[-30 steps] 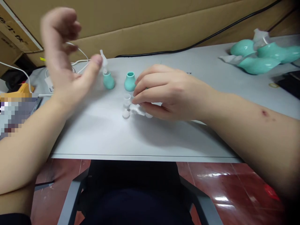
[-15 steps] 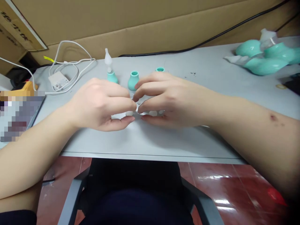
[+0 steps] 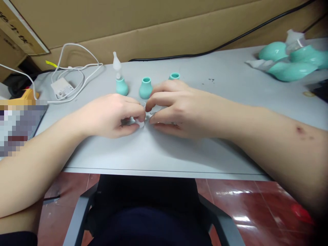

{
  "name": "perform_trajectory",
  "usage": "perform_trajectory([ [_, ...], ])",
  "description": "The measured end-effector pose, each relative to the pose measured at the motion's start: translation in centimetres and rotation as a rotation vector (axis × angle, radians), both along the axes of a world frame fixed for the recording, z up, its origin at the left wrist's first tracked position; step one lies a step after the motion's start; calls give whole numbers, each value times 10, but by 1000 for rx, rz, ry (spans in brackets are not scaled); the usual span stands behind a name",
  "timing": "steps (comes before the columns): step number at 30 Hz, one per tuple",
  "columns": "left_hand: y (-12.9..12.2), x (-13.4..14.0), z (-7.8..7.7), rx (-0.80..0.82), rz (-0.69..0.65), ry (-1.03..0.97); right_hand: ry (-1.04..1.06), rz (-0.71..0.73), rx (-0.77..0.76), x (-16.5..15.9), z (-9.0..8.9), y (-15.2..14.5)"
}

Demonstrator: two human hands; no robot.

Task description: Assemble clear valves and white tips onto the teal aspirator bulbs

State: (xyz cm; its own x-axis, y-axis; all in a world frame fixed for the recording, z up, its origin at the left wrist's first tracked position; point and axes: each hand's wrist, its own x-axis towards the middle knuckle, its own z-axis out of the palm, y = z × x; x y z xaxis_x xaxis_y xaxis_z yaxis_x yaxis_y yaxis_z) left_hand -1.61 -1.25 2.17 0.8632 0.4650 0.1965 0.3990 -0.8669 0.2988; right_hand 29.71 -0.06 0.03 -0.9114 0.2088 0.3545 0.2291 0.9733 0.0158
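While left hand [image 3: 110, 114] pinches a white piece [image 3: 141, 124], right hand [image 3: 180, 109] arches nearby; grip unclear.

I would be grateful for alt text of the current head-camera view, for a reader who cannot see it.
A person's left hand and right hand curl close together, partly hiding small pale pieces on a grey desk. Behind stand three teal bulbs, the leftmost topped by a white nozzle; glossy teal pieces lie far right.
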Motion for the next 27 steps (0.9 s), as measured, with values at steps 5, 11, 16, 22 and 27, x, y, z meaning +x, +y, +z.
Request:
perform_trajectory([
  [5,0,-1,3,-42,17,2,-17,-32,-33,0,-2,2],
  [11,1,0,2,-46,28,1,-29,-57,-6,-2,-1,2],
  [16,2,-1,1,-58,19,7,-24,-63,27,-2,-1,1],
  [22,2,-1,4,-98,39,-10,5,-43,-34,0,-7,2],
  [27,3,-6,8,-104,26,-25,18,-43,-54,-2,-8,1],
])
